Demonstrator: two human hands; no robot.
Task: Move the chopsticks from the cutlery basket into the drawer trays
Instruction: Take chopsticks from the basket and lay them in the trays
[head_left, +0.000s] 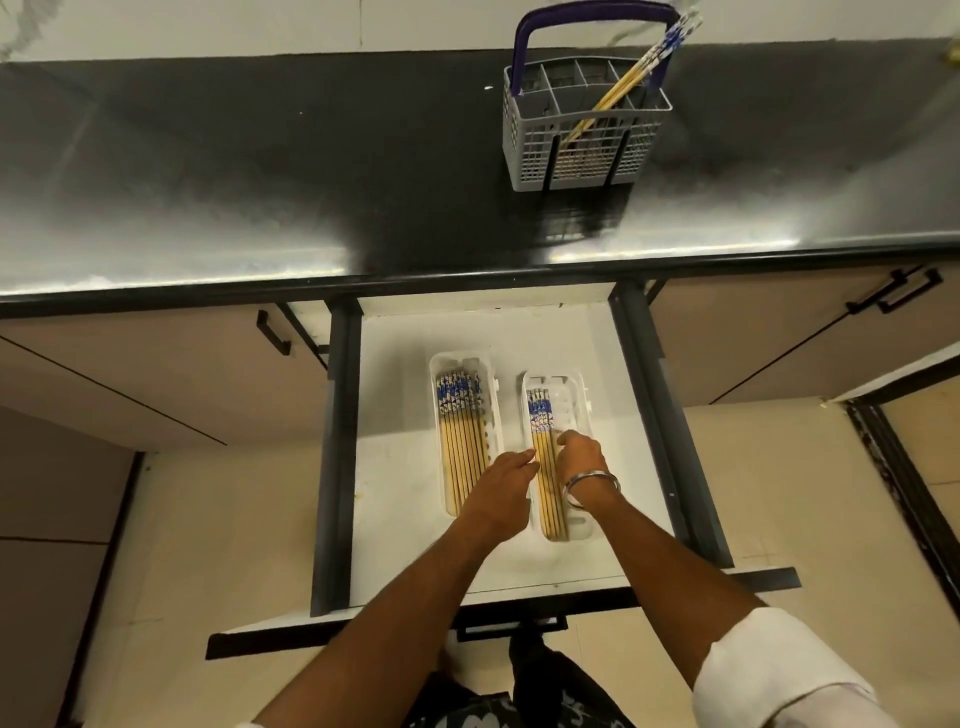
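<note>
Down in the open white drawer with dark side rails (395, 519), your two hands meet over the right-hand clear plastic tray (574, 410). Your left hand (506, 480) lies across the gap between the trays, fingers stretched fairly straight, tips reaching the left edge of the bamboo chopsticks with blue-and-white patterned tops (545, 457) lying in that right tray. Your right hand (582, 454), a metal bangle (592, 486) at its wrist, has its fingers curled down onto the same bundle from the right side; whether they pinch a stick or merely press on it, you cannot tell from this angle. The left-hand clear plastic tray (491, 415) holds a fuller row of matching chopsticks (462, 441), laid side by side with patterned ends away from you. Up on the glossy black countertop (260, 182), the grey plastic cutlery basket with a purple handle (582, 140) stands upright, well apart from the drawer, with a few chopsticks (636, 73) leaning in a rear compartment, tops tilted to the right.
</note>
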